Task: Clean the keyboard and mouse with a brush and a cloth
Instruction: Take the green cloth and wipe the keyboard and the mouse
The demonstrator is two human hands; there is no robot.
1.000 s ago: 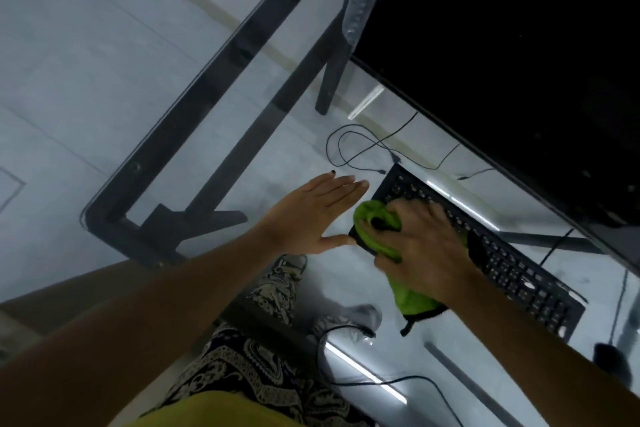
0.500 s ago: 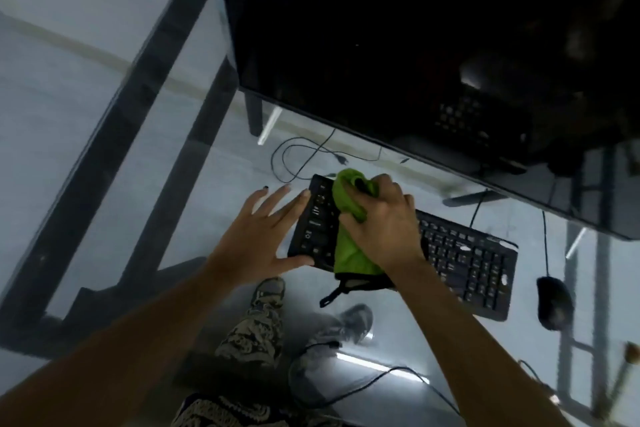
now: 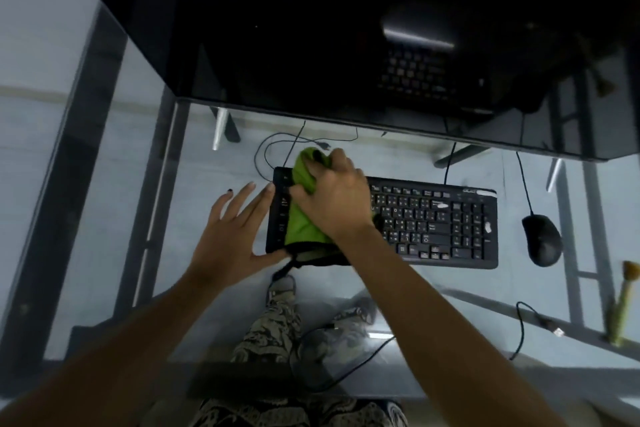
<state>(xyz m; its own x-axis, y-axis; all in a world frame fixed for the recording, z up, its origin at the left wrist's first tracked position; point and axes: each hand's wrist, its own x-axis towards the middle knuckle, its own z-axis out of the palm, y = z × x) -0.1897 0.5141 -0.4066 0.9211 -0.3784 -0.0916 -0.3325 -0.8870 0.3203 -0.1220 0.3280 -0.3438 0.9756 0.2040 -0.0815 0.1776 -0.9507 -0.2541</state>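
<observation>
right hand (image 3: 332, 198): fingers curled round the bunched green cloth (image 3: 304, 218), pressing it onto the left end of the keyboard (image 3: 433, 222).
left hand (image 3: 232, 236): fingers straight and spread, flat on the glass, fingertips and thumb against the keyboard's left edge; holds nothing, looks like bracing.
keyboard: black, flat on the glass bench (image 3: 104, 184), just below the monitor (image 3: 346, 28); right two thirds uncovered, left third under the cloth.
mouse (image 3: 542, 239): black, wired, just right of the keyboard, not touching it; untouched.
brush: yellow-green handle with a brown tip (image 3: 621, 302) at far right of the bench, probably the brush; blurred, not sure.
cloth handling: soft, light, bunches easily; dark trim and a strap hang off the near keyboard edge. Best gripped as a wad in the palm, as now, so the loose end does not drag.
keyboard handling: rigid but light, likely slides on smooth glass; steady it at the left edge or a corner while wiping. Keys are raised and could snag the cloth, so moderate pressure.
mouse handling: small, smooth, light; likely hold the sides while wiping the top.
change vs earlier: camera view has swung, so the keyboard now lies level and central, with mouse and brush fully in view. Right hand and cloth remain on the left end of the keyboard; left hand stays flat at its left edge.
stage: judged mid-wipe, keyboard only partly covered, mouse not yet done.
</observation>
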